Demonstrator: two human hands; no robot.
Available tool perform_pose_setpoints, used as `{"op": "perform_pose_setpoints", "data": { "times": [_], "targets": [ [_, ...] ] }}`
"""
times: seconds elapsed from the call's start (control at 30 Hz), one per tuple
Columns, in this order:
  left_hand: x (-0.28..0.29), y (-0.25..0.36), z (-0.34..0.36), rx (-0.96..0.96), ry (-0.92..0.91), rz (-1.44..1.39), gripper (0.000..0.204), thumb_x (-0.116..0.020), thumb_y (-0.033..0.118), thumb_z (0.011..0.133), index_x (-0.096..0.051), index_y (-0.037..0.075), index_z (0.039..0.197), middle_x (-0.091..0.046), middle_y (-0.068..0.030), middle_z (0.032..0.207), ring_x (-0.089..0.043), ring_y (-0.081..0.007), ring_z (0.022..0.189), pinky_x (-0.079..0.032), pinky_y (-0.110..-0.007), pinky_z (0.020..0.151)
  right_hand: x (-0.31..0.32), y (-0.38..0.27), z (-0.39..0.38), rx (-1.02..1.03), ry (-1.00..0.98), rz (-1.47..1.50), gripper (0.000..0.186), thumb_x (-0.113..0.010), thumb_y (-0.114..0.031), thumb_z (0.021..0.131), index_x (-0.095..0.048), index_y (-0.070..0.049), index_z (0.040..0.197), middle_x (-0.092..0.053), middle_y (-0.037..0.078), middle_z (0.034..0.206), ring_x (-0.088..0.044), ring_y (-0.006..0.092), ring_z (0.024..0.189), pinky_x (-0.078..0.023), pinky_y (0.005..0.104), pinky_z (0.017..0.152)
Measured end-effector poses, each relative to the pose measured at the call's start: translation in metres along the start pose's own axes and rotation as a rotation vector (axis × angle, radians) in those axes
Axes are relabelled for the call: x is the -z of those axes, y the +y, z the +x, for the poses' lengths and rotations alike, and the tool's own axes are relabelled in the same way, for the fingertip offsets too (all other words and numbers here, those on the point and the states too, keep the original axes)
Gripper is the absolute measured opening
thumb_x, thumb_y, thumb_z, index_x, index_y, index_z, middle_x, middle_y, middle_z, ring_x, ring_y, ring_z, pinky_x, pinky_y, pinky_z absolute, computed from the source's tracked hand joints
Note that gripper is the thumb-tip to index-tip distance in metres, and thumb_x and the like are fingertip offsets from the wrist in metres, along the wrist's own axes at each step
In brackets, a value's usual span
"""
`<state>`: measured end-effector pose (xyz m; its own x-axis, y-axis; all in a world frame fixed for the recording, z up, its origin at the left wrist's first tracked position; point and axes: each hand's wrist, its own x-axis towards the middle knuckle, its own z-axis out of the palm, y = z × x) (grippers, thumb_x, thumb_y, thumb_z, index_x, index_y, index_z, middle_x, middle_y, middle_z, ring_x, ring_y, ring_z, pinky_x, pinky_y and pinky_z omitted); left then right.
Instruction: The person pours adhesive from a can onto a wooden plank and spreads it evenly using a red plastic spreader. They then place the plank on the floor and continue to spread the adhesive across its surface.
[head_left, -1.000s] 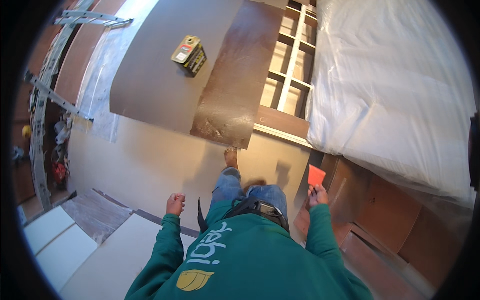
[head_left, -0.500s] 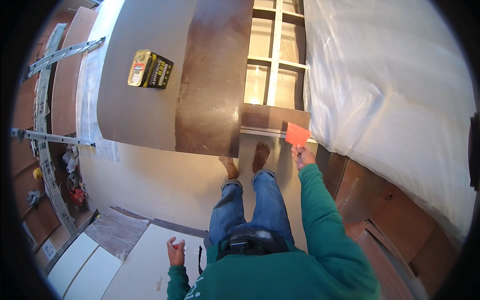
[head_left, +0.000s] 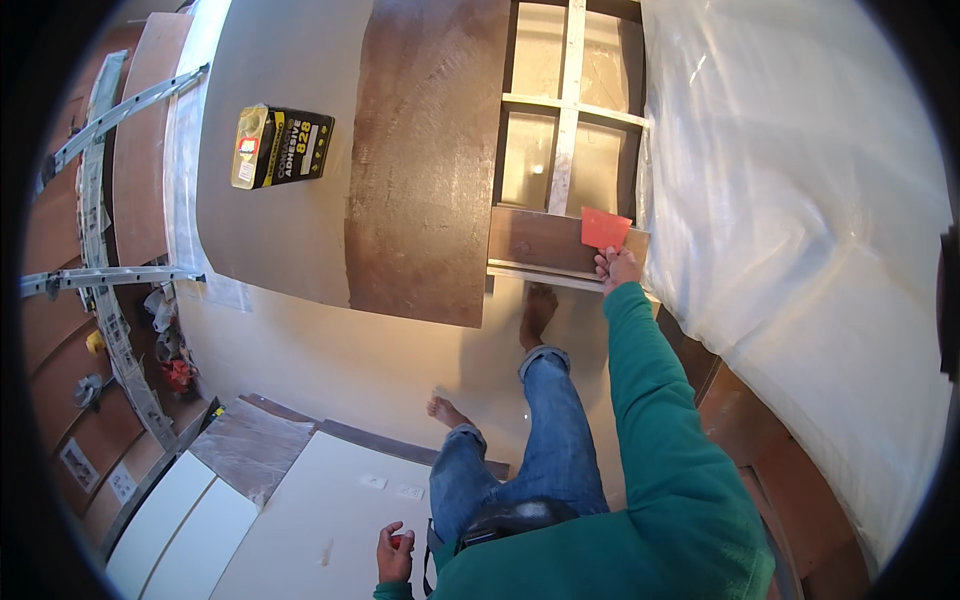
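Note:
My right hand (head_left: 618, 266) is closed around an orange-red flat spreader (head_left: 605, 229), its blade over the right end of a brown strip of board (head_left: 535, 238). Whether the blade touches the strip I cannot tell. Low in the view, my left hand (head_left: 394, 555) has its fingers curled round a small red thing (head_left: 401, 541), mostly hidden. Ahead lies a large sheet (head_left: 270, 230), grey on the left, with a glossy dark brown coated band (head_left: 420, 170) along its right side. A rectangular black and gold tin (head_left: 290, 147) sits on the grey part.
Beyond the strip is a wooden grid frame (head_left: 565, 165) with open bays. Clear plastic sheeting (head_left: 800, 200) covers the right side. At the left are a metal ladder (head_left: 130, 277) and brown panels. White boards (head_left: 300, 510) lie at the lower left, beside my legs.
My right hand and the spreader have moved from the strip's front edge onto its right end. One foot has stepped back to the left. My left hand has shifted lower and rightward in view.

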<state>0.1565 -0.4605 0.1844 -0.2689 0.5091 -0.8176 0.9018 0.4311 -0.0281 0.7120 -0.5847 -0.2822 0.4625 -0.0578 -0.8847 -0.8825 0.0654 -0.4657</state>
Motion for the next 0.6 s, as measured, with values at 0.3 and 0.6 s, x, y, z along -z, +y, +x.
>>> {"op": "perform_pose_setpoints", "data": {
  "times": [0.3, 0.6],
  "targets": [
    [-0.012, 0.020, -0.015, 0.087, -0.032, 0.000, 0.050, -0.070, 0.033, 0.094, -0.056, 0.003, 0.132, -0.071, -0.0086, 0.096, -0.065, -0.0144, 0.078, -0.052, -0.027, 0.064, 0.004, -0.014, 0.024, -0.070, 0.133, -0.189, 0.019, -0.065, -0.017, 0.094, -0.069, -0.002, 0.103, -0.074, 0.010, 0.091, -0.072, 0.0179, 0.073, -0.055, 0.0292, 0.056],
    [0.004, 0.023, -0.001, -0.014, 0.098, 0.083, 0.048, -0.073, 0.035, 0.092, -0.063, 0.004, 0.127, -0.070, -0.0100, 0.094, -0.065, -0.0179, 0.087, -0.053, -0.034, 0.083, 0.008, 0.012, 0.030, -0.119, 0.161, -0.196, 0.028, -0.072, -0.024, 0.086, -0.065, 0.003, 0.089, -0.067, 0.012, 0.081, -0.070, 0.0242, 0.067, -0.050, 0.0315, 0.048]
  ]
}}
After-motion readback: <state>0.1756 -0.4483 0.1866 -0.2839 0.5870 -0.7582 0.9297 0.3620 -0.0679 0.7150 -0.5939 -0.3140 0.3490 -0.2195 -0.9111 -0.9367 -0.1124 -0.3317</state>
